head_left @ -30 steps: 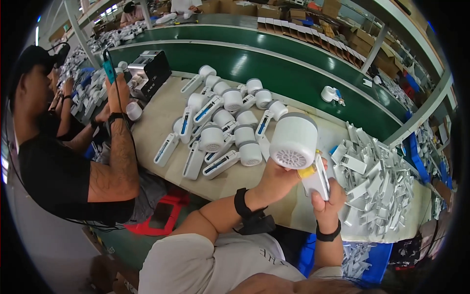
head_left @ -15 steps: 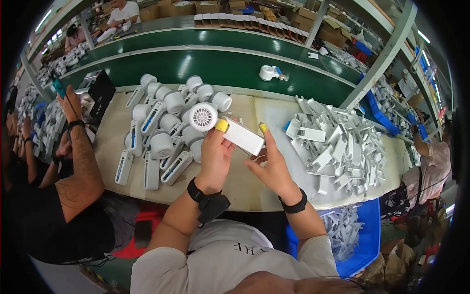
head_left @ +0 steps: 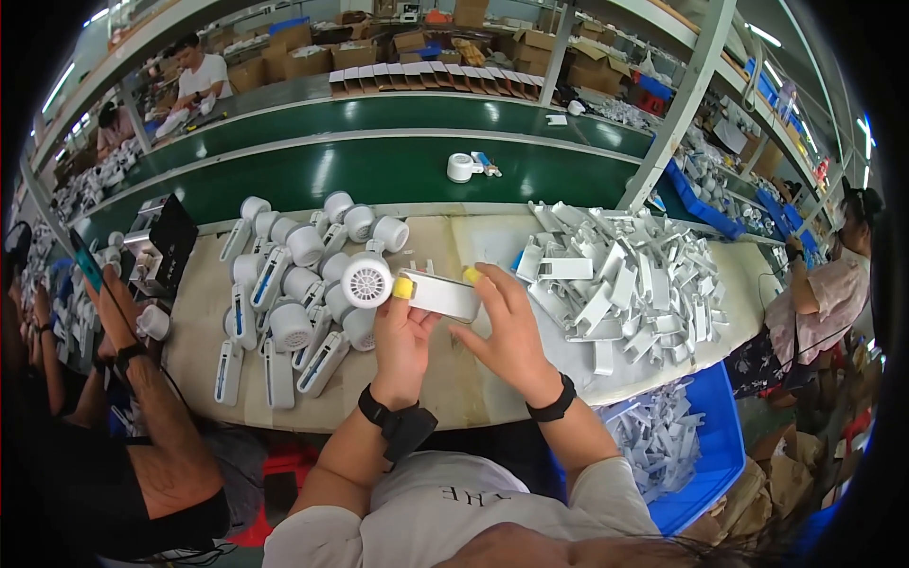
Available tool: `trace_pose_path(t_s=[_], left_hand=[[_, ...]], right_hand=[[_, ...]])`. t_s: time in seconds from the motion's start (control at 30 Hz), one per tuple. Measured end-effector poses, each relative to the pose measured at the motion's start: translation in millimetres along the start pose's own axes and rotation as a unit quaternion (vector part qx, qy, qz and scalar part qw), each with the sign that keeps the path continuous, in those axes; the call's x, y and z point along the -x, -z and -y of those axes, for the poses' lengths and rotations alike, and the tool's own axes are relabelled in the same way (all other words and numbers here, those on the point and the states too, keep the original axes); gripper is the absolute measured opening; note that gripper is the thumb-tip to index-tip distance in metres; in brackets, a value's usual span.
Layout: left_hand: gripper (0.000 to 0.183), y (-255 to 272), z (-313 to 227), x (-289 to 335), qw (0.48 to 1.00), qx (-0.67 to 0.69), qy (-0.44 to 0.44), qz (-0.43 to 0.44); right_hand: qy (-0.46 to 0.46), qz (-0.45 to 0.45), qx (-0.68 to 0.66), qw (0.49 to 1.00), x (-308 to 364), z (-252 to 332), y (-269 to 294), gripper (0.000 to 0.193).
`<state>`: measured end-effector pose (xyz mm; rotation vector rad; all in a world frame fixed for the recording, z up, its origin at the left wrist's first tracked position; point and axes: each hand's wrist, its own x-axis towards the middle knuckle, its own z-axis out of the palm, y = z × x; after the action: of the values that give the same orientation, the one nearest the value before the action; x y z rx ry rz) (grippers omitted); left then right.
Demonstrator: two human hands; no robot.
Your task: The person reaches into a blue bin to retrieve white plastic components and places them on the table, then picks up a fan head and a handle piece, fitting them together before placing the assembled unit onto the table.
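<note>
A white handheld fan (head_left: 440, 294), with a round grilled head and a long flat handle, is held over the table. My left hand (head_left: 402, 343) is closed around the handle near the head, its yellow-covered thumb on the edge. At the handle's other end is my right hand (head_left: 511, 331): a yellow-covered index finger rests on the upper edge and the thumb lies just below. Its other fingers are partly hidden. Left of my hands lies a pile of similar fans (head_left: 304, 244). To the right is a heap of white plastic handle covers (head_left: 615, 275).
A blue bin (head_left: 696, 473) of translucent plastic pieces stands below the table's right edge. Beyond the table (head_left: 450, 379) runs a green conveyor (head_left: 379, 170) carrying another fan (head_left: 461, 168). A black box-shaped device (head_left: 161, 246) and a co-worker's arm (head_left: 156, 398) are at left.
The view has shifted, so the table and piles appear further left and lower. The fan's handle lies more level now. My right thumb has moved out from the handle's end to below it.
</note>
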<state>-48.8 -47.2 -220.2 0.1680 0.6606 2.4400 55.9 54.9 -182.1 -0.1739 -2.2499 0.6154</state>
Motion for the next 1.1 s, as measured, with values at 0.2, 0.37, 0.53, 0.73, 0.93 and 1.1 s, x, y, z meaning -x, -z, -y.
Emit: trace_pose_path(t_s=[0.2, 0.37, 0.53, 0.73, 0.93, 1.1], left_hand=[[0.026, -8.8, 8.3, 10.1, 0.996, -0.068, -0.042, 0.032], [0.028, -9.9, 8.3, 13.4, 0.994, -0.084, -0.041, 0.065], [0.028, -6.6, -1.6, -3.4, 0.991, 0.096, 0.036, 0.081], [0.029, 1.8, 1.6, -11.9, 0.974, 0.202, 0.089, 0.055], [0.026, 7.3, 1.1, -12.7, 0.967, 0.232, 0.087, 0.06], [0.03, 7.2, 0.4, -11.1, 0.951, 0.267, 0.113, 0.111]], right_hand=[[0.092, 0.015, 0.127, 0.988, 0.0, -9.5, -5.9, 0.057], [0.03, 0.064, 0.076, 0.995, -5.2, -7.8, 4.5, 0.054], [-0.051, -0.134, -0.155, 0.977, -3.8, -2.9, 1.7, 0.039], [-0.279, 0.001, -0.462, 0.842, 18.0, -7.3, -20.6, 0.021], [-0.333, -0.016, -0.565, 0.755, 13.5, -6.4, -12.6, 0.02], [-0.337, -0.041, -0.596, 0.728, 15.2, -2.4, -15.1, 0.023]])
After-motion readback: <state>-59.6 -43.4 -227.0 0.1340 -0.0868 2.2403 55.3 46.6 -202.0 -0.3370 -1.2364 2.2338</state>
